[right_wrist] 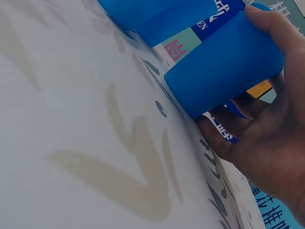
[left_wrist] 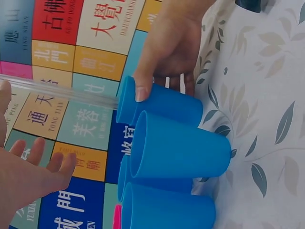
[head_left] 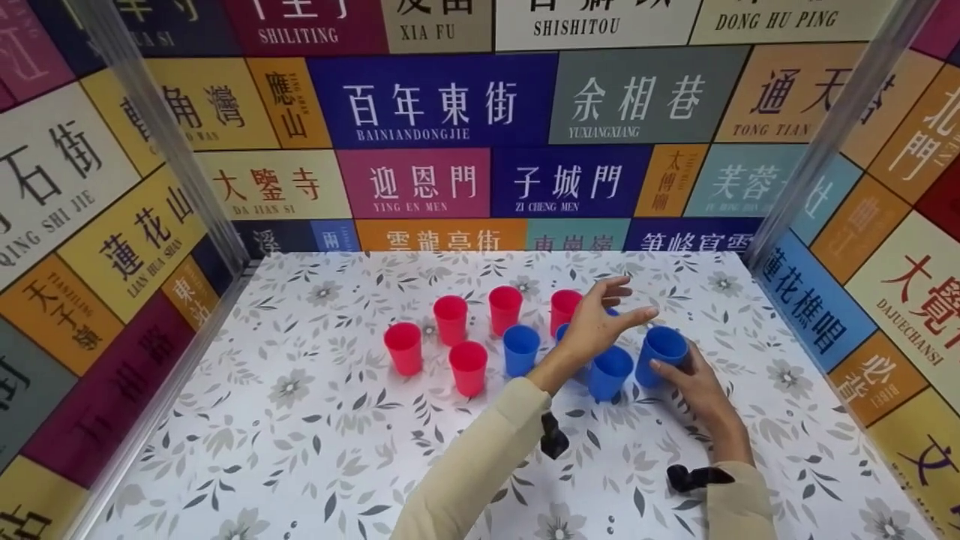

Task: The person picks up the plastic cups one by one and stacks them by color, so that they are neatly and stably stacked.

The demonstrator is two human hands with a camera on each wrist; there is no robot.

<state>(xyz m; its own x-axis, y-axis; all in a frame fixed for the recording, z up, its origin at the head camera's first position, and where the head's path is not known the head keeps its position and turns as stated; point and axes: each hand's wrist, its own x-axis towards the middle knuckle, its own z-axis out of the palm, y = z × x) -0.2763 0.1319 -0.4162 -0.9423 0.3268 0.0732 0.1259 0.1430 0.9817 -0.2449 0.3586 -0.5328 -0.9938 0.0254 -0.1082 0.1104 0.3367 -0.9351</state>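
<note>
Right hand [head_left: 703,386] grips a blue cup [head_left: 658,360], farther fingers hidden from the head view. Left hand [head_left: 596,324], fingers spread, partly covers a red cup [head_left: 563,306] and other blue cups [head_left: 561,331].

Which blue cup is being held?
The rightmost blue cup in the head view, held by the right grip; the other blue cups are unheld.

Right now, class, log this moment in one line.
left hand: holds nothing | right hand: grips rightmost blue cup | red cups: upright on table

Sign-printed walls [head_left: 427,101] around a floral tabletop [head_left: 330,457] make this a booth-like space
</note>
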